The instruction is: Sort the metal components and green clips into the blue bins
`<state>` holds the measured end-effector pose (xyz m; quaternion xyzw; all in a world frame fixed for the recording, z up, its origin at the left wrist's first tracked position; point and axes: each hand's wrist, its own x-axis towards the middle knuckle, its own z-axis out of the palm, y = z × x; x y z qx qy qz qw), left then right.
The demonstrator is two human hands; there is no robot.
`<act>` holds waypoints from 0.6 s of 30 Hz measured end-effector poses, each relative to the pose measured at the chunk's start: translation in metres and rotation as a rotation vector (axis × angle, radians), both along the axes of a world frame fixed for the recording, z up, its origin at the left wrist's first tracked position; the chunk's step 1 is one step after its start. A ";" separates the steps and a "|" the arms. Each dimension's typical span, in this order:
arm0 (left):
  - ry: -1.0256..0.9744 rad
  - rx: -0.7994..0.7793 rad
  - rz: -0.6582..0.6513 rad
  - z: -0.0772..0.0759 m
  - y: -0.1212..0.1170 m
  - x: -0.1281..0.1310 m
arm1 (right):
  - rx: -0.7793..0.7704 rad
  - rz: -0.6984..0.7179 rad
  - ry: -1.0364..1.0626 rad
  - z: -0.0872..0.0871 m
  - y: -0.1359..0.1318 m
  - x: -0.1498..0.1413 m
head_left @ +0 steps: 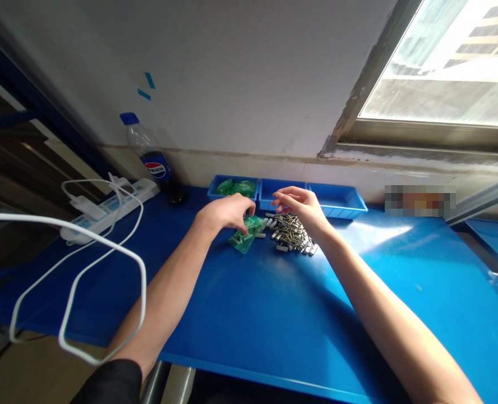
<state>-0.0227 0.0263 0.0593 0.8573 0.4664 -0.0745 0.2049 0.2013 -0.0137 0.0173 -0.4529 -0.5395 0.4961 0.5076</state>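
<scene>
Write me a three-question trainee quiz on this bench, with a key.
1. Multiple choice: what colour is the cap of the bottle? A) white B) blue C) red
2. True or false: the left hand is nearer the green plastic lying on the table than the right hand is.
3. Fill in: of the three blue trays, the one holding green items stands at the ____ end of the row, as the person sees it.

Key: 1 B; 2 true; 3 left.

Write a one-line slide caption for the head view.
Left hand by translucent green plastic pieces, right hand by a pile of slim metallic parts, near three rectangular blue plastic trays.
</scene>
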 end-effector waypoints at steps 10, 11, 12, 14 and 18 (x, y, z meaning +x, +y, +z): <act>-0.341 0.229 0.068 0.004 0.003 -0.005 | 0.064 -0.012 -0.135 -0.006 0.002 0.002; -0.442 0.219 0.071 0.007 0.002 -0.004 | 0.078 -0.004 -0.167 -0.006 0.002 0.002; -0.536 0.198 0.076 0.010 0.000 -0.003 | 0.084 0.017 -0.180 -0.007 0.002 0.003; -0.679 0.138 0.096 0.015 -0.003 -0.001 | 0.077 0.086 -0.139 -0.006 0.001 0.003; -0.782 0.008 0.142 0.022 -0.008 0.003 | 0.063 0.159 -0.033 -0.001 -0.001 0.003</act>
